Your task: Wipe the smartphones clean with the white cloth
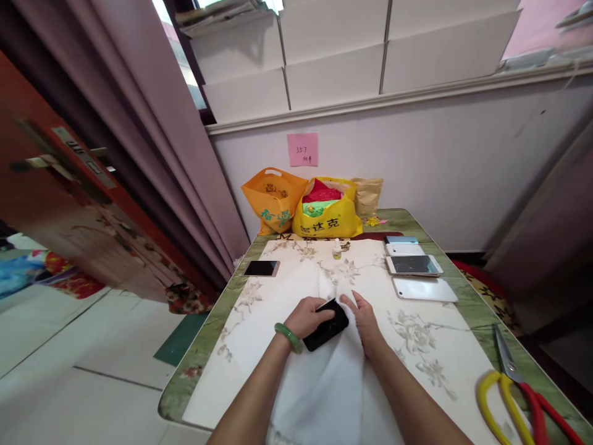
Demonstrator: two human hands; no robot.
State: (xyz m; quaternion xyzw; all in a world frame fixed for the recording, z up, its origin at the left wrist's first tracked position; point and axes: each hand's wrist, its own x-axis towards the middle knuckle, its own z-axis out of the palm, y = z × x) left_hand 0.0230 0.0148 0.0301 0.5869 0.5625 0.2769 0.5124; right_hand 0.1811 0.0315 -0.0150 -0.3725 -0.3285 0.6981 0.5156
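My left hand (311, 316), with a green bangle on the wrist, is closed around a black smartphone (324, 334), its thumb across the dark face. At the phone's upper right corner, my right hand (360, 314) pinches a fold of white cloth (324, 389). The cloth drapes under the phone and down between my forearms. Beyond the hands stands a small bottle (336, 250) with a white cap. A phone with a dark screen (262, 268) lies to the left. Several more phones, among them a white one (424, 289), lie in a column on the right.
Scissors with yellow and red handles (509, 383) lie at the table's right edge. An orange bag (274, 201), a yellow bag (328, 216) and a tan paper pouch (369, 196) stand at the back. A floral sheet (407, 334) covers the green table. A door (92, 185) is at left.
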